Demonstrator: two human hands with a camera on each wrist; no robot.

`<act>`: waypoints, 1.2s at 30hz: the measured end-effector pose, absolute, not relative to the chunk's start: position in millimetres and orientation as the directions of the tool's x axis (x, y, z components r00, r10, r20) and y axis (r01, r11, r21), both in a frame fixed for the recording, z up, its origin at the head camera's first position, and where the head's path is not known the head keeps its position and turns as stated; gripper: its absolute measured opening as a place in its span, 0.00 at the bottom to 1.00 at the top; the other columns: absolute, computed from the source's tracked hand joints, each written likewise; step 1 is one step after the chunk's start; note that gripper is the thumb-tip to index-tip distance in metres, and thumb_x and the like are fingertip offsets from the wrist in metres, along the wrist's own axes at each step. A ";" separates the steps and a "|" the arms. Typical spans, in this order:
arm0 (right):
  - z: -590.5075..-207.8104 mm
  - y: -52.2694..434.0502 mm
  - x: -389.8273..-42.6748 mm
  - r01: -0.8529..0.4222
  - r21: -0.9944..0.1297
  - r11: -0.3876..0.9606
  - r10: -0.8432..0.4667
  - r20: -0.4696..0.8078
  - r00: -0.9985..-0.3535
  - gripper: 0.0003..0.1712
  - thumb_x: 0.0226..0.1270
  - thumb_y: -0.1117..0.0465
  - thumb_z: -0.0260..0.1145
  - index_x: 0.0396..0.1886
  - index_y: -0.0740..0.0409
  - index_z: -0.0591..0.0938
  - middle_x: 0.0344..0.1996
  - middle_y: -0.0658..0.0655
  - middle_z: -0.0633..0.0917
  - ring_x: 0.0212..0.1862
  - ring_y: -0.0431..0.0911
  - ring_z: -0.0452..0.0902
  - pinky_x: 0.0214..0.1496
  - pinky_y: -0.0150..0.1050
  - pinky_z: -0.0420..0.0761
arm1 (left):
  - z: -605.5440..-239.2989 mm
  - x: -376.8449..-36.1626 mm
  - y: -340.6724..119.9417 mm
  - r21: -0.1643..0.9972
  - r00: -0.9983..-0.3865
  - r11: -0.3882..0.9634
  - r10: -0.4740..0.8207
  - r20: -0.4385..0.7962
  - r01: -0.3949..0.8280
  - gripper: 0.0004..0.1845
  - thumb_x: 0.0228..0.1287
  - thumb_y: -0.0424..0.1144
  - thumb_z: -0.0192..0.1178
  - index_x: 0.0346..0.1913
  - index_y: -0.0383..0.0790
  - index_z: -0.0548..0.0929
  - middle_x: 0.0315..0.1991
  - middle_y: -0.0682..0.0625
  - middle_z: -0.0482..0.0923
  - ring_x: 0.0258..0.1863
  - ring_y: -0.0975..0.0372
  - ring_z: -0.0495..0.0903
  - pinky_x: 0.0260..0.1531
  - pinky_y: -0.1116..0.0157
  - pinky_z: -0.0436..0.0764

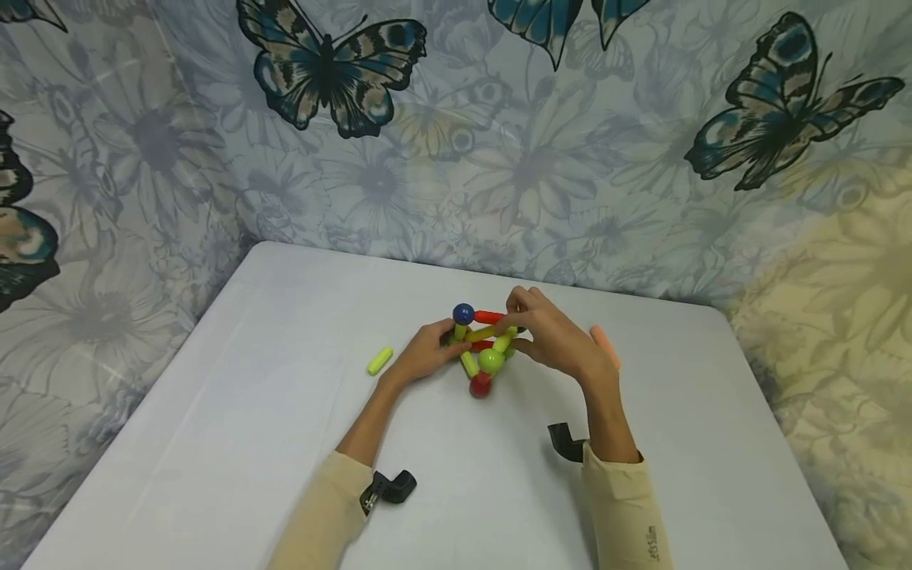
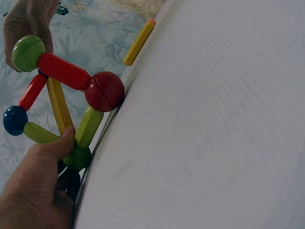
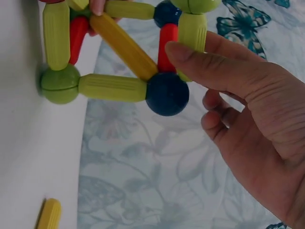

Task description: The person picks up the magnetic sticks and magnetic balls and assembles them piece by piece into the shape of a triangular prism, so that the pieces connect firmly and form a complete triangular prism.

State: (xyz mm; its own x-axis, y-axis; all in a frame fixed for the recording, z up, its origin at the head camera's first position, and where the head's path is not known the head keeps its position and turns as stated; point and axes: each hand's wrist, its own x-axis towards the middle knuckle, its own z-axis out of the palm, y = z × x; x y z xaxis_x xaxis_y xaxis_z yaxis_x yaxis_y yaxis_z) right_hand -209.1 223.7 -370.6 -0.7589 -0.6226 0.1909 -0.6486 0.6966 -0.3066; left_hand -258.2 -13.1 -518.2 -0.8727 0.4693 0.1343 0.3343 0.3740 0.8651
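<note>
White table [image 1: 285,443] against butterfly-print cloth; both hands curl round a rod-and-ball frame [image 1: 481,348] at mid-table, loose yellow-green rod [image 1: 380,360] to its left. Left wrist: left hand [image 2: 38,191] pinches a yellow rod, thumb on it. Right wrist: right hand [image 3: 252,124] probably grips near the blue ball [image 3: 167,93]; its fingertips are cropped.

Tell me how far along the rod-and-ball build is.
Done: the frame stands on the table, several rods joined by blue, green and red balls. In hand: the left hand steadies its near side while the right hand pinches the top. Left: a loose yellow rod and an orange rod lie unattached.
</note>
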 end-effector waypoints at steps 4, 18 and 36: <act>-375.5 224.1 -210.5 -0.640 -0.328 0.695 -0.614 0.192 -0.765 0.16 0.53 0.73 0.81 0.39 0.53 0.93 0.44 0.55 0.75 0.48 0.49 0.67 0.49 0.43 0.75 | -519.8 -256.3 -14.0 0.858 -0.870 0.379 0.471 0.145 0.348 0.18 0.74 0.46 0.65 0.58 0.40 0.82 0.53 0.46 0.86 0.53 0.57 0.81 0.62 0.57 0.81; -405.0 249.9 -236.3 -0.397 -0.561 0.727 -0.491 -0.018 -0.871 0.29 0.64 0.73 0.71 0.62 0.67 0.70 0.48 0.66 0.80 0.49 0.58 0.78 0.52 0.50 0.81 | -520.2 -255.6 -12.9 0.861 -0.870 0.369 0.470 0.151 0.349 0.20 0.75 0.48 0.65 0.62 0.40 0.81 0.55 0.46 0.86 0.54 0.57 0.81 0.62 0.56 0.81; -446.8 254.8 -253.1 -0.223 -0.677 0.701 -0.538 -0.297 -0.789 0.23 0.79 0.60 0.63 0.68 0.62 0.74 0.59 0.64 0.84 0.62 0.58 0.78 0.72 0.60 0.74 | -446.5 -246.1 -56.0 0.694 -0.898 0.641 0.439 0.016 0.326 0.27 0.73 0.46 0.66 0.69 0.40 0.77 0.66 0.40 0.78 0.66 0.49 0.78 0.69 0.50 0.77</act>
State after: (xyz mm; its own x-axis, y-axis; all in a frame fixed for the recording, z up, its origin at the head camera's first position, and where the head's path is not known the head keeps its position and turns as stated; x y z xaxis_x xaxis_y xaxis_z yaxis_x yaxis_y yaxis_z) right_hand -253.1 254.8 -446.8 -0.7891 -0.5376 -0.2971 -0.2227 0.7012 -0.6773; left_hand -246.1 -56.0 -446.5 -0.8981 0.4394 0.0162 0.3263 0.6413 0.6944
